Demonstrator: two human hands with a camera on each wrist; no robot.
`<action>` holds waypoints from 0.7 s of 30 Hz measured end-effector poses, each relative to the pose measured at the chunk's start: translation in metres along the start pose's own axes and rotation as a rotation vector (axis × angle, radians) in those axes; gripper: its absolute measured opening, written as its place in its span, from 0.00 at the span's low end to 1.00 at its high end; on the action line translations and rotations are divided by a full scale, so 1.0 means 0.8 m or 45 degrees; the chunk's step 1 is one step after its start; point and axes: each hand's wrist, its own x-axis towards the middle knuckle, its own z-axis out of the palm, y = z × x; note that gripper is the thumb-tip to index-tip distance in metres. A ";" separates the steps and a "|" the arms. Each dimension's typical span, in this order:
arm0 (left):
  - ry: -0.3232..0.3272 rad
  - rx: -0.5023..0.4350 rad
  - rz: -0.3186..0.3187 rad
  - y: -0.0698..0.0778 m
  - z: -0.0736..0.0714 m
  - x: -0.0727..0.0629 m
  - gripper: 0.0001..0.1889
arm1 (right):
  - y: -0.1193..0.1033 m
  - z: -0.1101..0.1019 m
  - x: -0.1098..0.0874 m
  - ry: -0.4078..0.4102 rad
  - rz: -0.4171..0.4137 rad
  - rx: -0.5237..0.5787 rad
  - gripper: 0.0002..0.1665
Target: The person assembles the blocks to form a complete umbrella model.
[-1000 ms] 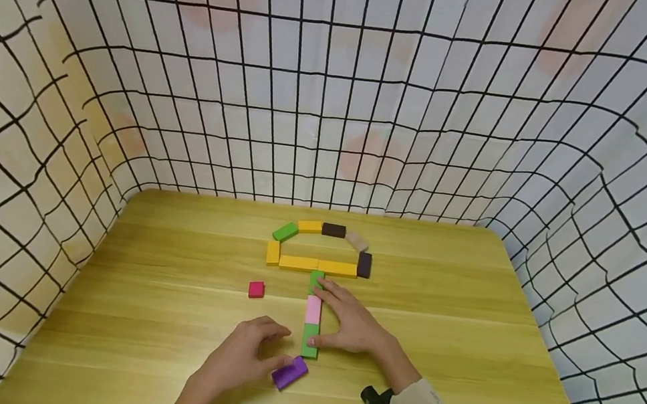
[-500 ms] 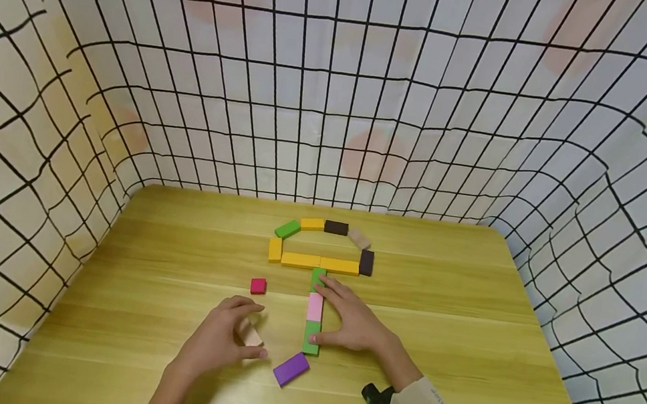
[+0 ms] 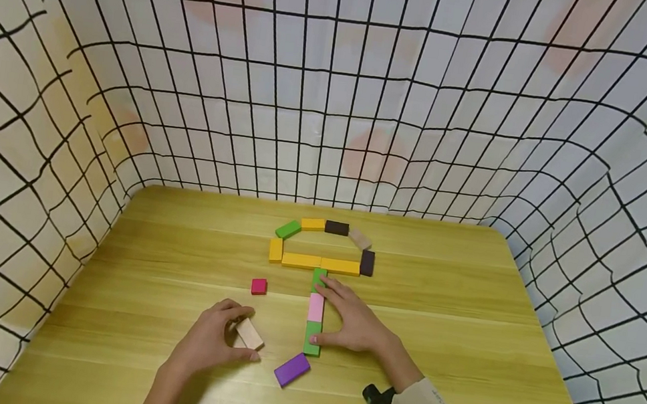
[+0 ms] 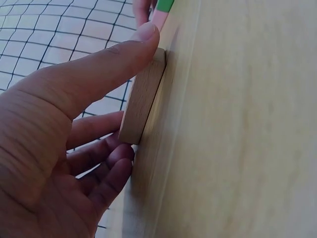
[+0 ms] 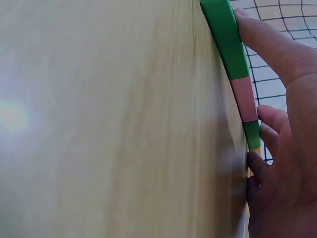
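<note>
My left hand (image 3: 210,336) curls its thumb and fingers round a plain wooden block (image 3: 250,333) on the table. In the left wrist view the thumb lies by one end of that wooden block (image 4: 144,99), with the fingers near the other. My right hand (image 3: 353,324) rests along the right side of a straight row of blocks, thumb by the near green block (image 3: 312,339) and fingertips at the far green block (image 3: 318,277). Between these sits a pink block (image 3: 316,307). A purple block (image 3: 292,369) lies at an angle below the row.
Beyond the row, two yellow blocks (image 3: 301,261) lie end to end beneath an arch of several blocks, including a dark block (image 3: 336,228). A small red block (image 3: 258,286) lies left of the row. Black wire mesh (image 3: 336,96) stands round the wooden table (image 3: 439,297).
My left hand has moved left from beside the purple block, and its thumb and fingers have closed in round the wooden block. The right hand has stayed at the row.
</note>
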 end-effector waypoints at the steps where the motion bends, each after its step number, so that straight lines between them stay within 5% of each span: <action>1: 0.001 -0.001 0.002 0.000 0.000 0.000 0.42 | 0.000 0.000 0.000 0.001 0.000 0.002 0.65; 21: 0.033 -0.003 -0.035 0.002 0.002 -0.003 0.35 | 0.001 0.001 0.001 0.006 -0.002 0.008 0.65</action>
